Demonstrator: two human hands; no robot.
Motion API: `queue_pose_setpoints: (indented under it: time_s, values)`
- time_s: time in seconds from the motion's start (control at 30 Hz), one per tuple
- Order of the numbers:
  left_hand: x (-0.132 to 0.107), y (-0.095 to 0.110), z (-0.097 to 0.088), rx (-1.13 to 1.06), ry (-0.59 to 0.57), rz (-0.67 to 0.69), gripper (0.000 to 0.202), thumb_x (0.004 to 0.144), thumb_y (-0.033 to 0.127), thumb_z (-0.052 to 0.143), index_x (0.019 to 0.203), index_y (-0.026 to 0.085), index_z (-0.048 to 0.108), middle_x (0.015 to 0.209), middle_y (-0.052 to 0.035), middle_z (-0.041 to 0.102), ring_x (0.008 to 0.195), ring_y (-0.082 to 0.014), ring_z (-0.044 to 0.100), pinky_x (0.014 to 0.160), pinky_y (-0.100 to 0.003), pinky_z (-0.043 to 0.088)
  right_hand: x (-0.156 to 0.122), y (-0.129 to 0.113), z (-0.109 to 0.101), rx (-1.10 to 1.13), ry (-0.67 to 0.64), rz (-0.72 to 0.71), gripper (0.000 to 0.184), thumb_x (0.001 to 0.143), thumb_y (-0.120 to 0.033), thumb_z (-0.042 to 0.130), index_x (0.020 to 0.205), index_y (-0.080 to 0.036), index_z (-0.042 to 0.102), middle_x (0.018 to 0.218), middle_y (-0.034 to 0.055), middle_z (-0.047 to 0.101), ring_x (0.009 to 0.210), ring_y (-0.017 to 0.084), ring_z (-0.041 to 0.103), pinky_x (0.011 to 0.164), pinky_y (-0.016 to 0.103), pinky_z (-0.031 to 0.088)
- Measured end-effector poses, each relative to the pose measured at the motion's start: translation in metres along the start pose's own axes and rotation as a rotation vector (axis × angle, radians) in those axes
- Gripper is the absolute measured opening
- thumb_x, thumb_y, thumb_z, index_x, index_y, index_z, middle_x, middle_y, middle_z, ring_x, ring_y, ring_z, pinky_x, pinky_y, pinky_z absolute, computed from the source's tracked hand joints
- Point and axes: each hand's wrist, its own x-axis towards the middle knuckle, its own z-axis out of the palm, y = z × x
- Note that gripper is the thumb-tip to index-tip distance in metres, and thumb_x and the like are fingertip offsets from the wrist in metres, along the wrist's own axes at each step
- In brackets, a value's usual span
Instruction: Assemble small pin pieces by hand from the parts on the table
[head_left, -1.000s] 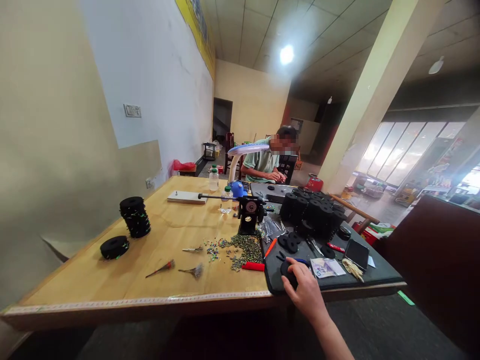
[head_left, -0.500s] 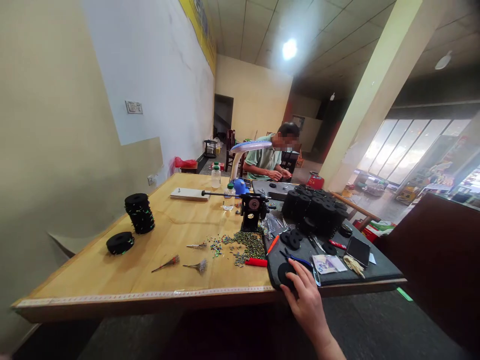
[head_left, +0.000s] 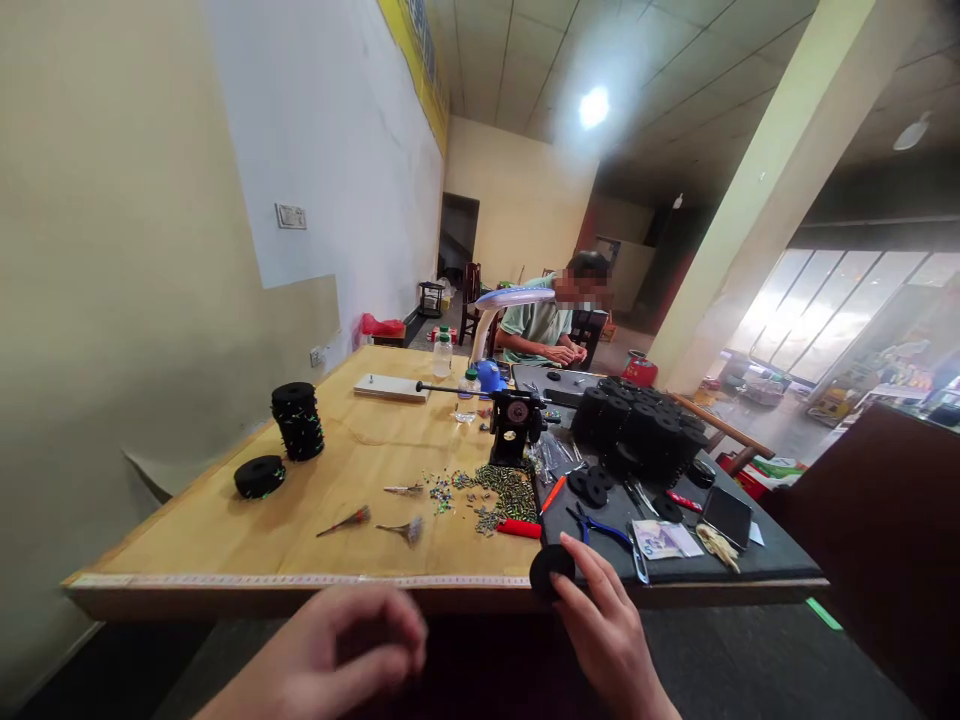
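While the right hand (head_left: 606,622) grips 1 black disc (head_left: 547,573) near the surface edge (head_left: 465,580), left hand (head_left: 319,640) empty, loosely curled, blue-handled pliers (head_left: 606,530) on a dark mat (head_left: 772,560).

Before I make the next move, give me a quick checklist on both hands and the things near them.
1. Right hand gripping the black disc: ok, fingers hold it by one side.
2. Left hand free: ok, curled, apart from the disc, nothing visible in it.
3. Blue-handled pliers set down: ok, lying on the dark mat beyond the right hand.
4. Small loose pieces contained: not ok, spread across the wooden tabletop.
5. Disc's far face undamaged: cannot tell, hidden from this view.
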Motion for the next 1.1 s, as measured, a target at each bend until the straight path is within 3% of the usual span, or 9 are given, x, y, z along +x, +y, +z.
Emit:
queue_pose_setpoints:
  time_s: [0.13,0.33,0.47,0.6,0.67,0.83,0.93,1.0,1.1]
  values:
    - [0.055,0.030,0.056,0.353,-0.095,0.089,0.017,0.073,0.030,0.073,0.088,0.021,0.071,0.077,-0.0025,0.066,0.070,-0.0176,0.058,0.063,-0.026,0.044,0.004,-0.004,-0.008,-0.002,-0.044,-0.070,0.040,0.087,-0.006,0.053,0.120,-0.028,0.061,0.142,0.0086,0.052,0.128,0.029,0.049,0.093,0.045,0.055]
    - [0.072,0.009,0.097,0.273,-0.204,0.062,0.030,0.068,0.028,0.077,0.095,0.019,0.067,0.086,-0.0039,0.067,0.076,-0.0187,0.059,0.068,-0.028,0.047,0.010,-0.009,-0.016,0.014,-0.141,-0.135,0.035,0.089,-0.013,0.056,0.121,-0.028,0.061,0.139,0.0083,0.056,0.130,0.030,0.048,0.096,0.046,0.053]
    - [0.082,0.003,0.097,0.246,-0.181,0.119,0.016,0.075,0.030,0.072,0.084,0.018,0.069,0.084,-0.0048,0.070,0.081,-0.0207,0.061,0.074,-0.030,0.047,0.015,-0.014,-0.008,0.248,-0.009,-0.022,0.047,0.088,-0.010,0.057,0.129,-0.032,0.052,0.138,0.0070,0.056,0.129,0.028,0.050,0.098,0.046,0.051]
    - [0.094,0.004,0.090,0.109,-0.154,0.065,0.026,0.069,0.037,0.077,0.080,0.016,0.066,0.074,-0.0018,0.067,0.066,-0.0151,0.058,0.064,-0.026,0.045,0.018,-0.028,0.022,0.841,0.145,0.438,0.063,0.091,-0.039,0.056,0.145,-0.026,0.027,0.147,0.0151,0.043,0.133,0.031,0.043,0.104,0.054,0.043]
    - [0.097,0.005,0.090,0.079,-0.148,0.058,0.028,0.068,0.038,0.078,0.078,0.016,0.065,0.071,-0.0008,0.065,0.063,-0.0136,0.056,0.062,-0.026,0.043,0.022,-0.043,0.042,1.230,0.097,0.582,0.068,0.085,-0.058,0.057,0.141,-0.025,0.036,0.141,0.0153,0.051,0.129,0.032,0.048,0.102,0.053,0.044]
    - [0.097,0.006,0.089,0.078,-0.085,0.062,0.028,0.066,0.036,0.080,0.077,0.017,0.063,0.069,0.0010,0.063,0.064,-0.0134,0.055,0.062,-0.026,0.043,0.034,-0.085,0.073,1.780,0.025,0.936,0.054,0.075,-0.060,0.069,0.106,-0.018,0.064,0.080,0.0078,0.070,0.076,0.022,0.067,0.072,0.038,0.054]
    - [0.099,0.008,0.082,0.071,-0.043,0.066,0.031,0.065,0.038,0.081,0.078,0.016,0.063,0.070,0.0013,0.062,0.066,-0.0129,0.056,0.063,-0.025,0.044,0.037,-0.094,0.071,1.833,-0.016,1.072,0.046,0.073,-0.056,0.073,0.096,-0.018,0.064,0.048,-0.0090,0.047,0.037,0.007,0.037,0.045,0.023,0.045]
    - [0.100,0.009,0.076,0.042,-0.020,0.052,0.034,0.063,0.041,0.082,0.078,0.016,0.063,0.070,0.0005,0.063,0.066,-0.0128,0.056,0.063,-0.026,0.045,0.034,-0.090,0.067,1.796,-0.068,1.118,0.039,0.073,-0.054,0.073,0.082,-0.018,0.061,0.042,-0.0140,0.031,0.034,0.003,0.016,0.033,0.015,0.026]
    - [0.102,0.008,0.070,0.002,0.018,0.008,0.037,0.061,0.042,0.083,0.077,0.015,0.063,0.069,0.0000,0.064,0.064,-0.0125,0.057,0.062,-0.026,0.047,0.028,-0.079,0.062,1.674,-0.144,1.113,0.043,0.073,-0.058,0.071,0.071,-0.019,0.052,0.040,-0.0154,0.023,0.034,0.003,0.009,0.033,0.016,0.008]
